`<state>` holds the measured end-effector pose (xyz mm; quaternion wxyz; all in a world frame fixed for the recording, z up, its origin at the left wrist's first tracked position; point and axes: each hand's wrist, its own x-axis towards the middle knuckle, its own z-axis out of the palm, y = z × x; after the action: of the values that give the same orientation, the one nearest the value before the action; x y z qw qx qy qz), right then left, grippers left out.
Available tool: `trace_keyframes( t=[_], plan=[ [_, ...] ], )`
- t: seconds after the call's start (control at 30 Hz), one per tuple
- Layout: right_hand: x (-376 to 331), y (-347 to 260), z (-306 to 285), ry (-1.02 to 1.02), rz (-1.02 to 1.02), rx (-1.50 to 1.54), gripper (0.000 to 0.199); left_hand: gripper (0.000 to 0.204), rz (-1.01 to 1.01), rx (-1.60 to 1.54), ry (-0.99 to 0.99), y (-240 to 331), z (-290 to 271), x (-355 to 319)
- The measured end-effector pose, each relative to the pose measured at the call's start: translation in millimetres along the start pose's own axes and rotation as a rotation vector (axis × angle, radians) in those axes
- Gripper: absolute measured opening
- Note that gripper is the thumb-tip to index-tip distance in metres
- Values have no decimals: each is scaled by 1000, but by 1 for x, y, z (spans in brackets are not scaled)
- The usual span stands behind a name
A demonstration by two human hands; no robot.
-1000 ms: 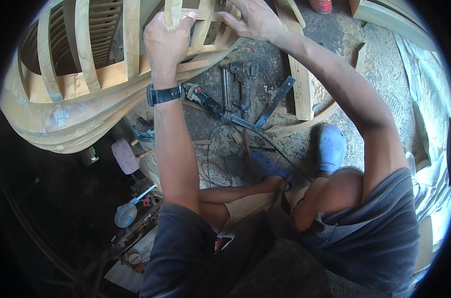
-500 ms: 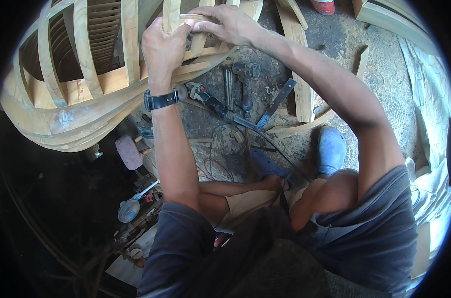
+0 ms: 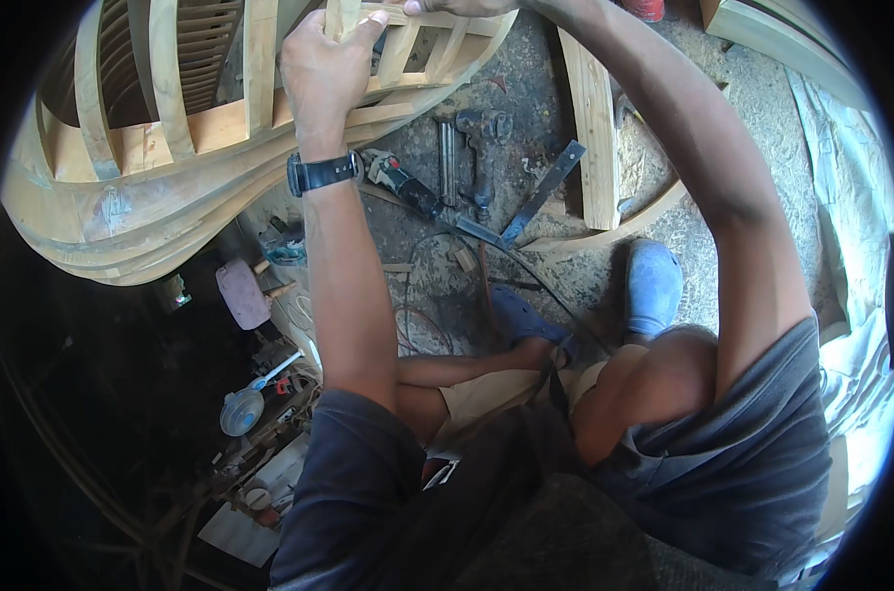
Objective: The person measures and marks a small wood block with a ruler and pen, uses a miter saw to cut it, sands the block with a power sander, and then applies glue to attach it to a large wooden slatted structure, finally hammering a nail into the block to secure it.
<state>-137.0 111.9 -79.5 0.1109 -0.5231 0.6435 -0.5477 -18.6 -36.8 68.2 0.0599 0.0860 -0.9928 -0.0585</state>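
Note:
At the top of the head view, my left hand [image 3: 324, 74] is closed round an upright wooden rib and the end of a thin wooden strip [image 3: 396, 16], its thumb pressed along the strip. My right hand [image 3: 459, 5] is cut off by the upper edge. Its thumb tip rests on the same strip farther right, fingers mostly hidden. Both hands are at a curved wooden boat-like frame [image 3: 142, 222] with pale ribs [image 3: 260, 69] and layered planks along its side. A dark watch sits on my left wrist.
Below the frame lie an angle grinder [image 3: 401, 185], a drill-like tool [image 3: 483, 148], a metal square [image 3: 543, 192] and cables. A thick timber [image 3: 592, 138] and a curved wood piece [image 3: 614, 234] lie right. A mallet [image 3: 242, 294] and small fan [image 3: 242, 412] are left; plastic sheeting [image 3: 836, 187] is far right.
My right hand has slid rightward and up along the strip, partly out of the picture. My left hand keeps its hold. The whole scene has shifted slightly upward.

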Motion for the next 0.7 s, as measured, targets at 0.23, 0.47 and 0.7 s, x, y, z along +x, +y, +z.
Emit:
trace_keyframes(
  t=[0.23, 0.47, 0.7],
  plan=[
    [6, 9, 2, -4, -97, -69, 36, 37, 56, -87, 50, 4, 6, -6],
    [2, 12, 15, 142, -175, -118, 35, 13, 137, -104, 144, 14, 14, -9],
    [-4, -10, 16, 143, 13, -176, 34, 17, -12, -252, 21, 17, 4, -8]
  ],
)
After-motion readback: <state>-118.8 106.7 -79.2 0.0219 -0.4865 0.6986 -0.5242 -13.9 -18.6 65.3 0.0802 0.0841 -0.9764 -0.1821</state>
